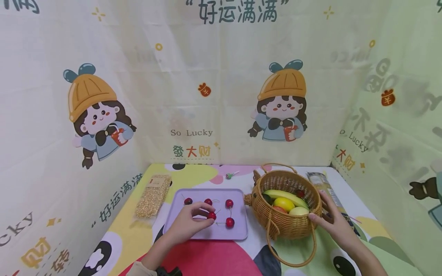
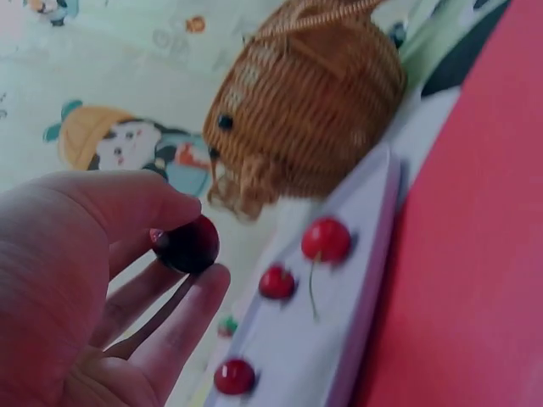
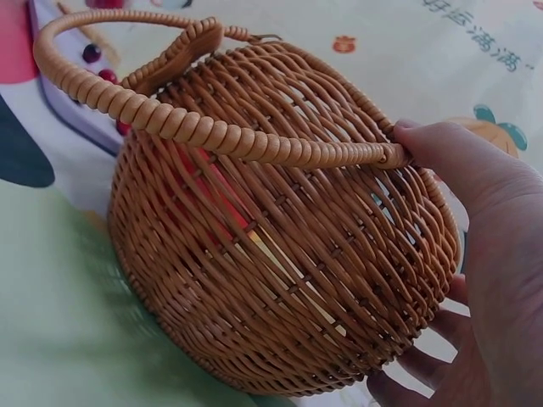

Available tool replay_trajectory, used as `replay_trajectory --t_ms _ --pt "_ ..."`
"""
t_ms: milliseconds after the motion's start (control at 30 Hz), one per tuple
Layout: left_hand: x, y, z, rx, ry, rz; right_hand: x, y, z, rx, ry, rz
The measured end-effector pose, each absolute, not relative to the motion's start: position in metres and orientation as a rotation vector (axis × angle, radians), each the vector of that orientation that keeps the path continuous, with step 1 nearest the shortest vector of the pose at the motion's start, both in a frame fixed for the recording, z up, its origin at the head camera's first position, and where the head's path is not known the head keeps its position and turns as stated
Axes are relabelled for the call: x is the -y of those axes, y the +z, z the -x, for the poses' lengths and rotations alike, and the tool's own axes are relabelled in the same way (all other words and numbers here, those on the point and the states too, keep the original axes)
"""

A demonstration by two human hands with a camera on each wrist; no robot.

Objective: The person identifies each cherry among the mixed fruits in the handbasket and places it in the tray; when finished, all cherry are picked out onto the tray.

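Between thumb and fingertips, my left hand (image 1: 193,221) pinches a dark red cherry (image 2: 188,244) over a lilac tray (image 1: 203,234). Several more cherries (image 1: 229,222) with thin stems lie on that tray, to the right of and behind the held one. A brown wicker basket (image 3: 280,254) with rope-like handles stands right of the tray. My right hand (image 1: 333,220) holds the basket's right side, thumb at the rim by the handle base and fingers along the outer wall. Inside the basket are a banana (image 1: 288,196), a yellow lemon (image 1: 284,204), a pale green fruit (image 1: 299,211) and other fruit.
A clear bag of pale kernels (image 1: 153,197) lies left of the tray. Behind the tray is a small wrapped lollipop (image 1: 230,175). Another printed packet (image 1: 326,186) lies behind the basket on the right. Printed cloth walls (image 1: 221,76) enclose the patterned tabletop on three sides.
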State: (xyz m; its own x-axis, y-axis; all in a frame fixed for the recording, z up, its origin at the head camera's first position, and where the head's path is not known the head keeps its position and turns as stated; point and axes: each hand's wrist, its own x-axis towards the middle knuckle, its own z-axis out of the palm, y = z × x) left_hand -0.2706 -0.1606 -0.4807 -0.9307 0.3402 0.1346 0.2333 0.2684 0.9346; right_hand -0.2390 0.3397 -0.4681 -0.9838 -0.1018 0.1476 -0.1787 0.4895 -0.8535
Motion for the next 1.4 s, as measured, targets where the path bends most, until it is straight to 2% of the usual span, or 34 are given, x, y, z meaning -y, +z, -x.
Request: replay_trajectory --t_ms 267,567,833,1133,1400 --pt "0.173 -0.5 0.279 -2.72 1.637 -0.639 -0.343 -0.47 0.239 2.661 1.508 -0.217" --pt "0.171 -0.52 0.286 -2.73 1.527 -0.771 -0.342 -0.47 0.24 2.674 1.518 -0.212" --pt "0.171 -0.524 0.285 -2.805 1.406 -0.738 -0.342 -0.469 0.24 2.691 1.482 -0.204" --pt "0.171 -0.522 0.282 -2.821 1.396 -0.706 -0.341 -0.469 0.239 2.674 1.509 -0.21" --pt "0.153 -0.497 0.277 -2.794 1.471 -0.741 -0.341 -0.469 0.239 2.677 1.484 -0.216"
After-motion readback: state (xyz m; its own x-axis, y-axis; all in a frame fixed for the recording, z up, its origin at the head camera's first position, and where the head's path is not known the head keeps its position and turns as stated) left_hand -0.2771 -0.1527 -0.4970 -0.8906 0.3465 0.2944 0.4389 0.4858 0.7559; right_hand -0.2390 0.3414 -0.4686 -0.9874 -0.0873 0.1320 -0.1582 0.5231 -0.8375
